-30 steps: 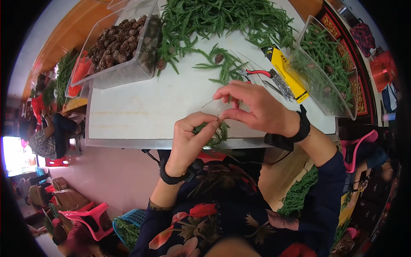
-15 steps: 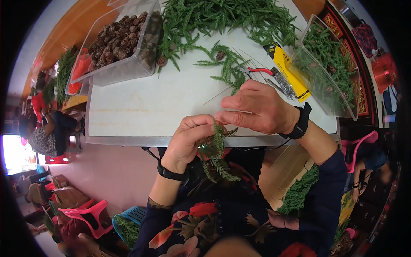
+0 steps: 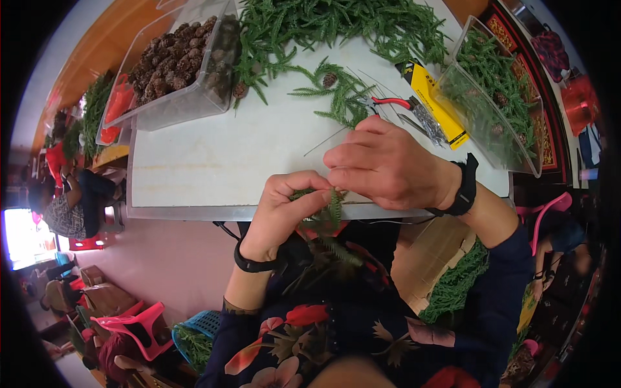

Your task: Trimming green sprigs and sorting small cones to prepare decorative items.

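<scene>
Broadly, the white surface (image 3: 213, 161) carries a heap of green sprigs (image 3: 336, 26) at twelve o'clock and a clear bin of pine cones (image 3: 174, 61) at ten, both within your reach. Your right hand (image 3: 385, 165) is closed, pinching a thin wire (image 3: 326, 140); your left hand (image 3: 284, 210) grips a small sprig (image 3: 330, 210) at the near edge, steadying it for the wire.

Single view, head-worn wide fisheye, left of a side-by-side pair. Looks steeply down from above the person's chest, facing forward over the white rectangular desk (image 3: 213, 155). Close range: both hands fill the centre, forearms entering from 5 and 6 o'clock. Far desk edge runs toward 12 o'clock; straight edges bow near the dark circular rim. Floor shows at 8 o'clock. No second view to compare.
</scene>
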Action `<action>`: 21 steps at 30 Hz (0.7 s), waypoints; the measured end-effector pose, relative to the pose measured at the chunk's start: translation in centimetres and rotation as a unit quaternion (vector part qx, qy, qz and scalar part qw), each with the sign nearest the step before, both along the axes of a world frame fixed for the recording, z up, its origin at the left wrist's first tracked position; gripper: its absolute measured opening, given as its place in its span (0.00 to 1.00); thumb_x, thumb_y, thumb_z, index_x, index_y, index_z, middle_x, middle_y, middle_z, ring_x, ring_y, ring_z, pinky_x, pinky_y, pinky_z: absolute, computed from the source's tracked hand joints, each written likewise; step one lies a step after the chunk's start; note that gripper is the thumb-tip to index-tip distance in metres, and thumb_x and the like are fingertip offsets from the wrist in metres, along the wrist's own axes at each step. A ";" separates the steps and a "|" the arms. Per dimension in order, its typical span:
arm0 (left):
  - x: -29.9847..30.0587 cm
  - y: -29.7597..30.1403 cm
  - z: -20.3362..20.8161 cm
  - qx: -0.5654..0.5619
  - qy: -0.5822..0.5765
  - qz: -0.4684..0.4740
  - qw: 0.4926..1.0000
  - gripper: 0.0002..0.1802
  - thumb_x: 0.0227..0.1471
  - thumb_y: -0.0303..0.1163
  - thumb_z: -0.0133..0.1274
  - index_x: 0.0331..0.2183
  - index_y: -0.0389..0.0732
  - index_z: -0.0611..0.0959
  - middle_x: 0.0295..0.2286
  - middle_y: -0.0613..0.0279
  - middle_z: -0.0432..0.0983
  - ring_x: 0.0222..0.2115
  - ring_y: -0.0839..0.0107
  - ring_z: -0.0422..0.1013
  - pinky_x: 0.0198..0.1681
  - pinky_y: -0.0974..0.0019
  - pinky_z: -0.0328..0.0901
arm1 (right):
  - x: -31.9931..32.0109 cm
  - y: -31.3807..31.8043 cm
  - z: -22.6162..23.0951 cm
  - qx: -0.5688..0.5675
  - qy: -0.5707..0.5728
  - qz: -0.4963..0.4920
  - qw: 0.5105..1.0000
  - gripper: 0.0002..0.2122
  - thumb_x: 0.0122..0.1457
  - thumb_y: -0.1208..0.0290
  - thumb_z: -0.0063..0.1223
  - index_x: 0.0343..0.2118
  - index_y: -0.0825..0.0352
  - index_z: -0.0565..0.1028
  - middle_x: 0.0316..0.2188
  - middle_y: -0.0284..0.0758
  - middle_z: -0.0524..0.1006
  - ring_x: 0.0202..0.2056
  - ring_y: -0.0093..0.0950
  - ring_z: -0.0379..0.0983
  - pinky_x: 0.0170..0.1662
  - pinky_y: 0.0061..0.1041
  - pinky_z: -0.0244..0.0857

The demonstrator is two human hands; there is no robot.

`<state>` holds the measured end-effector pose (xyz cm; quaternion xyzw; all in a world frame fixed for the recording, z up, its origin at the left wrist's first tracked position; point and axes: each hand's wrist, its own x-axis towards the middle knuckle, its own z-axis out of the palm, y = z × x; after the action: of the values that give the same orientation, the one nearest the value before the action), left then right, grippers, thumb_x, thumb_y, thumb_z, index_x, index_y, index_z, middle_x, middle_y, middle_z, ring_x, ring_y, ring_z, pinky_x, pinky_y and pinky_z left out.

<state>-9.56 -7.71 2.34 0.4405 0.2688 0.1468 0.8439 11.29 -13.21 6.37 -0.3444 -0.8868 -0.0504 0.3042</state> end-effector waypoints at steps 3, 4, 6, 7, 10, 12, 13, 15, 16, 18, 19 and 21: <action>1.0 -0.2 0.5 0.572 0.066 0.056 0.816 0.01 0.43 0.21 0.53 0.24 0.37 0.79 0.19 0.64 0.72 0.21 0.69 0.67 0.26 0.72 0.61 | -0.4 -0.6 0.3 -0.174 -0.016 -0.075 0.982 0.04 0.49 0.74 0.54 0.28 0.65 0.74 0.32 0.32 0.73 0.25 0.29 0.67 0.32 0.28 0.62; 1.3 -0.4 0.6 0.571 0.066 0.055 0.816 0.01 0.43 0.21 0.53 0.24 0.37 0.79 0.19 0.64 0.72 0.21 0.69 0.67 0.26 0.72 0.61 | -0.5 -0.6 0.2 -0.175 -0.015 -0.076 0.982 0.04 0.49 0.74 0.54 0.28 0.65 0.74 0.32 0.32 0.73 0.25 0.29 0.67 0.32 0.28 0.62; 1.7 -1.0 0.9 0.699 0.119 0.080 0.700 0.03 0.40 0.21 0.55 0.24 0.38 0.79 0.19 0.61 0.70 0.21 0.63 0.66 0.25 0.69 0.61 | -0.5 -0.7 -0.3 -0.321 0.039 -0.150 0.934 0.04 0.50 0.74 0.54 0.28 0.67 0.73 0.31 0.33 0.72 0.25 0.31 0.67 0.31 0.29 0.62; 1.8 -1.1 0.9 0.754 0.144 0.092 0.634 0.03 0.39 0.21 0.55 0.23 0.38 0.79 0.18 0.60 0.70 0.20 0.61 0.65 0.25 0.68 0.61 | -0.5 -0.7 -0.5 -0.392 0.066 -0.185 0.899 0.05 0.50 0.73 0.54 0.28 0.67 0.72 0.30 0.33 0.72 0.25 0.31 0.67 0.31 0.29 0.61; 1.3 -0.5 0.5 0.670 0.129 0.115 0.722 0.03 0.41 0.21 0.55 0.24 0.37 0.80 0.19 0.60 0.71 0.21 0.64 0.66 0.26 0.70 0.61 | 0.1 -0.4 -0.4 -0.408 0.166 -0.172 0.881 0.05 0.51 0.74 0.55 0.30 0.67 0.73 0.31 0.33 0.72 0.26 0.32 0.68 0.31 0.29 0.61; 1.1 -0.4 0.3 0.624 0.122 0.127 0.761 0.02 0.42 0.21 0.55 0.25 0.36 0.80 0.20 0.60 0.72 0.21 0.66 0.67 0.27 0.71 0.61 | 0.3 -0.3 -0.2 -0.416 0.215 -0.162 0.869 0.06 0.51 0.74 0.55 0.31 0.67 0.73 0.31 0.32 0.72 0.26 0.33 0.68 0.31 0.29 0.61; 1.0 -0.6 0.1 0.536 0.111 0.120 0.828 0.02 0.43 0.22 0.55 0.25 0.36 0.80 0.20 0.62 0.72 0.22 0.69 0.67 0.27 0.72 0.61 | 0.4 -0.4 -0.1 -0.401 0.227 -0.140 0.876 0.06 0.50 0.74 0.56 0.31 0.66 0.74 0.31 0.32 0.72 0.26 0.33 0.68 0.31 0.29 0.61; 0.9 -0.7 -0.2 0.342 0.084 0.102 0.930 0.03 0.46 0.23 0.54 0.27 0.35 0.80 0.21 0.64 0.74 0.24 0.76 0.68 0.29 0.75 0.61 | 0.4 -0.6 -0.1 -0.371 0.249 -0.096 0.889 0.07 0.50 0.73 0.58 0.32 0.64 0.75 0.31 0.31 0.73 0.28 0.32 0.69 0.32 0.27 0.61; 0.9 -0.7 -0.2 0.342 0.084 0.102 0.930 0.03 0.46 0.23 0.54 0.27 0.35 0.80 0.21 0.64 0.74 0.24 0.76 0.68 0.29 0.75 0.61 | 0.5 -0.5 -0.2 -0.371 0.249 -0.096 0.889 0.07 0.50 0.73 0.58 0.32 0.64 0.75 0.31 0.31 0.73 0.28 0.32 0.69 0.32 0.27 0.61; 0.8 -0.7 -0.2 0.238 0.060 0.072 0.967 0.04 0.48 0.24 0.54 0.28 0.34 0.80 0.22 0.68 0.74 0.25 0.82 0.67 0.30 0.78 0.61 | 0.6 -0.2 -0.8 -0.249 0.161 -0.073 0.952 0.08 0.49 0.73 0.59 0.33 0.62 0.75 0.31 0.30 0.73 0.29 0.30 0.70 0.34 0.26 0.61; 0.7 -0.7 -0.2 0.185 0.048 0.057 0.980 0.04 0.50 0.24 0.53 0.29 0.33 0.80 0.23 0.69 0.75 0.26 0.84 0.66 0.30 0.79 0.60 | 0.7 -0.2 -0.9 -0.184 0.114 -0.062 0.974 0.08 0.49 0.73 0.59 0.33 0.61 0.75 0.32 0.29 0.73 0.30 0.29 0.70 0.34 0.26 0.61; 0.7 -0.8 -0.1 0.156 0.040 0.053 0.986 0.04 0.50 0.24 0.53 0.29 0.33 0.80 0.23 0.71 0.74 0.26 0.85 0.66 0.30 0.79 0.60 | 0.8 -0.3 -0.9 -0.184 0.102 -0.057 0.976 0.08 0.49 0.72 0.59 0.33 0.60 0.75 0.31 0.29 0.73 0.30 0.28 0.70 0.35 0.25 0.60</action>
<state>-8.84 -8.47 2.22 0.5575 0.2990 0.2133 0.7445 12.06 -13.47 5.49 -0.4475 -0.8241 0.1320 0.3213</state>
